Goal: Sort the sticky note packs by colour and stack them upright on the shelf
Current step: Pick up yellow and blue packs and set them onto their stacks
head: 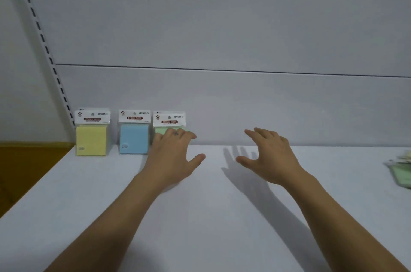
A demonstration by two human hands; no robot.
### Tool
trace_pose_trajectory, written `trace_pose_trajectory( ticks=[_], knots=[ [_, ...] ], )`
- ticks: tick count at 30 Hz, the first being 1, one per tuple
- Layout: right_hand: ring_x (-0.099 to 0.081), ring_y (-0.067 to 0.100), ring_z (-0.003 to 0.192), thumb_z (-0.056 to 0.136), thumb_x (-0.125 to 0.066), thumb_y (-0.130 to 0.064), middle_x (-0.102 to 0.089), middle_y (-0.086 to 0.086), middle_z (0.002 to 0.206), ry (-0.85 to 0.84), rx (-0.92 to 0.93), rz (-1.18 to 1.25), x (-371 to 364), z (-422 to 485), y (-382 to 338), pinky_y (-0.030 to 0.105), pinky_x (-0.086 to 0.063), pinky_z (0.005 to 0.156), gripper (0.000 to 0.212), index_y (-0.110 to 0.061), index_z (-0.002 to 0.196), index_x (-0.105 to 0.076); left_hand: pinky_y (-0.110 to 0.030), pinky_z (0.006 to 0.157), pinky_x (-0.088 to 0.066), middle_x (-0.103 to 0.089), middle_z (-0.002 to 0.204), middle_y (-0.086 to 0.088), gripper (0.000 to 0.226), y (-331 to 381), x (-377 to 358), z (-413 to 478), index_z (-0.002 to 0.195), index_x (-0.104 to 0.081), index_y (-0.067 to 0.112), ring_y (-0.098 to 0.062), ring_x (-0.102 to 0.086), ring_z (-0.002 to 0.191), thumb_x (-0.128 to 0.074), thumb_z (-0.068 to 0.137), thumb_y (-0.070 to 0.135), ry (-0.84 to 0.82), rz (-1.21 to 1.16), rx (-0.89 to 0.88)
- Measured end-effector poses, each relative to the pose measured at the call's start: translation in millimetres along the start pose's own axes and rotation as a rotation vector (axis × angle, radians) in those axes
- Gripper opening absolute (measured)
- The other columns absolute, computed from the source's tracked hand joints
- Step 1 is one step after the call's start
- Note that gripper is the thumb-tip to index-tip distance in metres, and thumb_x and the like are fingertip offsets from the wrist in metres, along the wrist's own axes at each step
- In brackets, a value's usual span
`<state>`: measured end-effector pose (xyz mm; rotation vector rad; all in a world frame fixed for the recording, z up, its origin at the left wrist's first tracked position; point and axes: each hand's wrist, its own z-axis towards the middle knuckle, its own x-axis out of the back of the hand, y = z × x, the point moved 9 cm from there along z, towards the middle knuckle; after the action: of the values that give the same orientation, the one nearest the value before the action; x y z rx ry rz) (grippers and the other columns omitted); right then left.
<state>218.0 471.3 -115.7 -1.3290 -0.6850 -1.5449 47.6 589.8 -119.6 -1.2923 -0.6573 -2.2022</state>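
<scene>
Left pack (91, 136), middle pack (134, 136) and right pack (169, 119) stand abreast on the shelf (200, 216).

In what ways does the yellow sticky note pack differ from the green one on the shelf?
Colour: the yellow pack has yellow notes, the green pack pale green ones. Place: the yellow pack stands at the left end of the row, the green pack at the right end. View: the yellow pack shows whole, while the left hand covers the green pack's lower part. Both stand upright with the same white header card.
</scene>
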Motion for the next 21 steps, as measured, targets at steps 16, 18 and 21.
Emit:
trace_pose_trajectory(
  ticks=[16, 18, 21],
  knots=[
    [-0.018, 0.020, 0.144, 0.087, -0.050, -0.056, -0.023, 0.000, 0.156, 0.118, -0.368, -0.057, 79, -117, 235, 0.037, -0.012, 0.116, 0.070, -0.028, 0.147, -0.027, -0.035, 0.103, -0.026, -0.049, 0.133, 0.008, 0.054, 292, -53, 39, 0.134, -0.043, 0.027, -0.016, -0.037, 0.128, -0.046, 0.089, 0.057, -0.143, -0.158, -0.372],
    [-0.020, 0.021, 0.143, 0.087, -0.051, -0.055, -0.025, 0.000, 0.156, 0.135, -0.418, -0.062, 85, -134, 267, 0.038, -0.014, 0.115, 0.068, -0.028, 0.146, -0.030, -0.035, 0.104, -0.025, -0.049, 0.135, 0.008, 0.054, 328, -65, 40, 0.134, -0.042, 0.027, -0.015, -0.036, 0.129, -0.046, 0.089, 0.056, -0.169, -0.187, -0.400],
    [-0.027, 0.022, 0.139, 0.086, -0.054, -0.053, -0.033, 0.000, 0.152, 0.176, -0.474, -0.060, 96, -157, 310, 0.040, -0.020, 0.113, 0.064, -0.029, 0.142, -0.036, -0.035, 0.105, -0.025, -0.048, 0.135, 0.007, 0.054, 377, -82, 39, 0.136, -0.040, 0.027, -0.016, -0.036, 0.129, -0.046, 0.090, 0.054, -0.205, -0.212, -0.435]
  ],
)
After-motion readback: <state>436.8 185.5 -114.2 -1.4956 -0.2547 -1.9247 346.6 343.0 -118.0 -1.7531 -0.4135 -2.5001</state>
